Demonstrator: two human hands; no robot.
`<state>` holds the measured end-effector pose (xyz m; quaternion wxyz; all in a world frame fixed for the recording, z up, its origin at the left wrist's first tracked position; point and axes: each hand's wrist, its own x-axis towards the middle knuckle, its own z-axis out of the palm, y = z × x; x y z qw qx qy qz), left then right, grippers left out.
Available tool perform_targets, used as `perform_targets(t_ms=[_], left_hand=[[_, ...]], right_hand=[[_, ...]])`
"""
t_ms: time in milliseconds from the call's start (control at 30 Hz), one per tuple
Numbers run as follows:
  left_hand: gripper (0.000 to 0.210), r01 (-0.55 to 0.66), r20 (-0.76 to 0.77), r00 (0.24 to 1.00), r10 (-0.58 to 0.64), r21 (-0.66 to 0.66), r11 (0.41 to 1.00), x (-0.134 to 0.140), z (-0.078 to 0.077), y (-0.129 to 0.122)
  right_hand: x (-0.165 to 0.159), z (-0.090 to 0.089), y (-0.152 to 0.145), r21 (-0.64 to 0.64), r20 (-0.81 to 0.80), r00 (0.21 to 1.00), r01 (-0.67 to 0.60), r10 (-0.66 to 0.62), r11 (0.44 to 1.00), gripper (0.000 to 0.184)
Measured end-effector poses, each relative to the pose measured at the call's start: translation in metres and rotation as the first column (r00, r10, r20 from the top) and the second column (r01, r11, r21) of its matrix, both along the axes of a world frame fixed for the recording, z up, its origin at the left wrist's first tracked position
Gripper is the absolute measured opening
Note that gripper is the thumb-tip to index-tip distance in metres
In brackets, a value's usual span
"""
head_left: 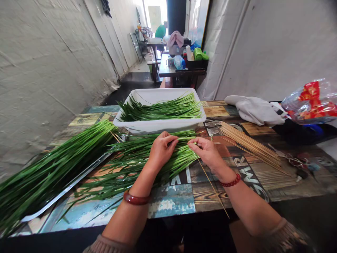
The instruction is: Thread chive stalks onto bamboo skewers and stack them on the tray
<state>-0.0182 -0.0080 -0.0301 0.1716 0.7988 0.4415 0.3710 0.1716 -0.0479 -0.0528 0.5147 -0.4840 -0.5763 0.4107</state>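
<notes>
Left hand: the left hand (162,149) is over the loose pile, thumb and forefinger pinched on a green stalk (183,138).
Right hand: the right hand (206,151) faces it across a narrow gap, fingers brought together at the other end of that stalk.
Loose chives: the loose chives (137,154) lie on the bench (171,202) beneath both hands — pale ends by the right hand, dark leaves fanning toward 8 o'clock.
Single skewer: a single skewer (213,188) slants from under the right hand toward 5 o'clock, past the near edge; whether the fingers grip it, I cannot tell.
White tub: just beyond the hands, near 11 o'clock, the white tub (160,125) holds more chives (163,109).
Metal tray: at 9 o'clock, a thick heap of chives (60,161) covers the metal tray (68,187), leaves trailing toward 8.
Skewer bundle: near 3 o'clock, the skewer bundle (250,146) lies aslant — a grey cap (258,109) and a red-and-clear plastic bag (312,100) stand off toward 2.
</notes>
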Motion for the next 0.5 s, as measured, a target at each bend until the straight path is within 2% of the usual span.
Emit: perform_targets(t_ms=[133, 333, 500], left_hand=[[0.018, 0.077, 0.051, 0.996, -0.076, -0.013, 0.997, 0.004, 0.002, -0.002], [0.024, 0.134, -0.02, 0.991, -0.135, -0.056, 0.989, 0.008, 0.01, -0.007], [0.018, 0.141, 0.142, 0.982, -0.127, -0.089, 0.986, 0.01, 0.009, -0.007]], right_hand=[[0.001, 0.004, 0.0, 0.003, -0.042, 0.999, 0.005, -0.005, 1.0, 0.023], [0.001, 0.008, -0.002, 0.01, -0.04, 0.999, -0.013, 0.014, 1.0, 0.023], [0.002, 0.011, -0.004, 0.034, 0.027, 1.0, -0.01, 0.009, 0.999, 0.022]])
